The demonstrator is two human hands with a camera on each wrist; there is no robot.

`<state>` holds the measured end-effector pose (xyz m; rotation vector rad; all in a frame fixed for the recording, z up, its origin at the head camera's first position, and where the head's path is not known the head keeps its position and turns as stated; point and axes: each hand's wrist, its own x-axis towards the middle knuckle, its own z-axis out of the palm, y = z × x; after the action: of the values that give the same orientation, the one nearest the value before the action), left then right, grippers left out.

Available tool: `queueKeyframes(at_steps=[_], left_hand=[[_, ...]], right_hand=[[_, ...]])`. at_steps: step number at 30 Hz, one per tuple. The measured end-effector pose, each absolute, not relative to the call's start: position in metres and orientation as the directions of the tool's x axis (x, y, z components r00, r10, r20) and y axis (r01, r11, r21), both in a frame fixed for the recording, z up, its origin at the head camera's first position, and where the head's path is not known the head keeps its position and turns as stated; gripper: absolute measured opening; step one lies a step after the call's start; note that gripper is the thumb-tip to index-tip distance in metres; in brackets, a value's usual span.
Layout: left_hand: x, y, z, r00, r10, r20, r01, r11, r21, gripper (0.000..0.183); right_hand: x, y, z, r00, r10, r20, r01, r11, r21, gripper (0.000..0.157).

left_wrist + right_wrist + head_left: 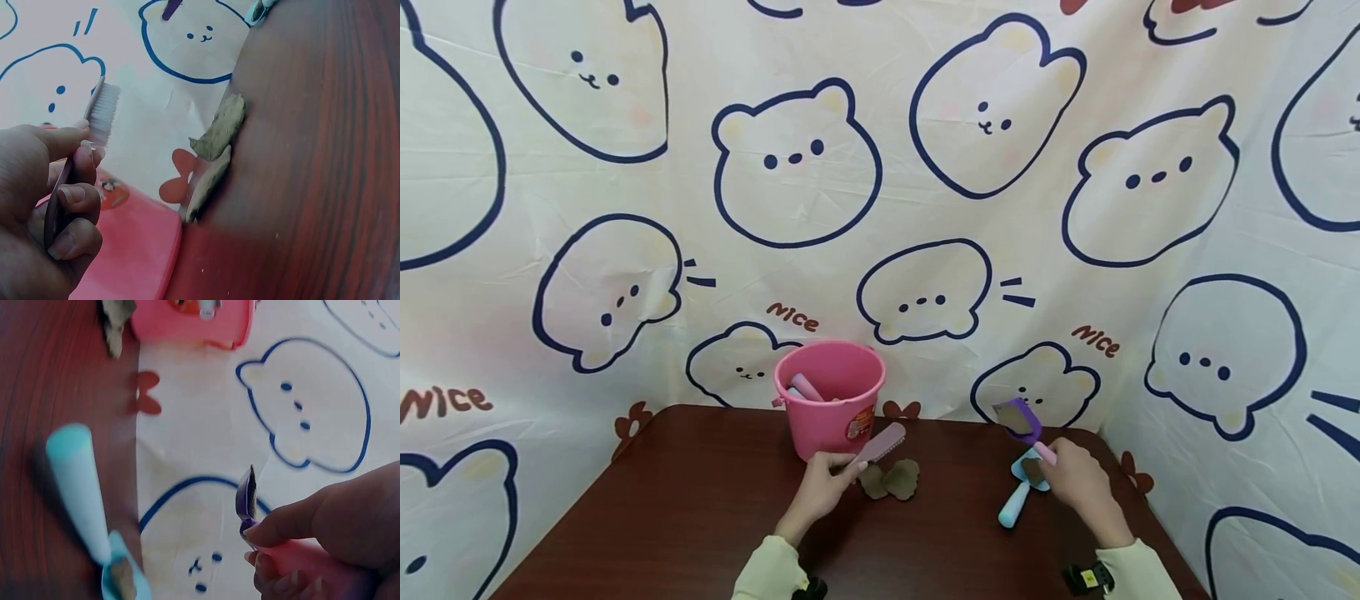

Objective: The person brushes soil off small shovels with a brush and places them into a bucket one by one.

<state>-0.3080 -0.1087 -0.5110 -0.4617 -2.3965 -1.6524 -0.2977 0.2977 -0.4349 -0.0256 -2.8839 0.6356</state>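
The brush [883, 442] is in my left hand [826, 483], seen from my head: thumb and fingers close on its handle, and its head slants up and to the right, in front of the pink bucket [816, 425] and above two brownish lumps [901, 479] on the dark table [925, 546]. Pink and pale-blue sticks [807, 387] show inside the bucket. Well to the right, my right hand [1078, 479] grips the pink handle of a purple shovel [1036, 429], raised with a brownish piece [1011, 418] on its blade. Under it a light-blue shovel [1015, 506] lies on the table, a small brown clump [1034, 472] in its scoop. A white cloth with bear drawings [797, 200] hangs behind.

From my left wrist, I see my thumb and curled fingers wrapped round the brush handle, the pale bristles [103, 112] turned towards the lumps but apart from them. The bucket stands just beyond my hand.

From my right wrist, my fingers curl round the purple shovel's pink handle, the thumb pressed near its neck. The blade shows almost edge-on. The light-blue shovel is near, and the bucket's base shows farther off.
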Motion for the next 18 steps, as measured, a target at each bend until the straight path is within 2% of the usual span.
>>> queueKeyframes(at_steps=[6, 18], left_hand=[[-0.306, -0.101, -0.507, -0.935, 0.148, 0.323, 0.355, 0.34, 0.871, 0.022], [-0.307, -0.088, -0.497, -0.918, 0.166, 0.361, 0.395, 0.284, 0.874, 0.031]], right_hand=[[-0.291, 0.265, -0.432, -0.981, 0.02, 0.191, -0.064, 0.904, -0.424, 0.027], [-0.29, 0.21, -0.442, -0.971, -0.095, 0.219, -0.181, 0.89, -0.418, 0.022]])
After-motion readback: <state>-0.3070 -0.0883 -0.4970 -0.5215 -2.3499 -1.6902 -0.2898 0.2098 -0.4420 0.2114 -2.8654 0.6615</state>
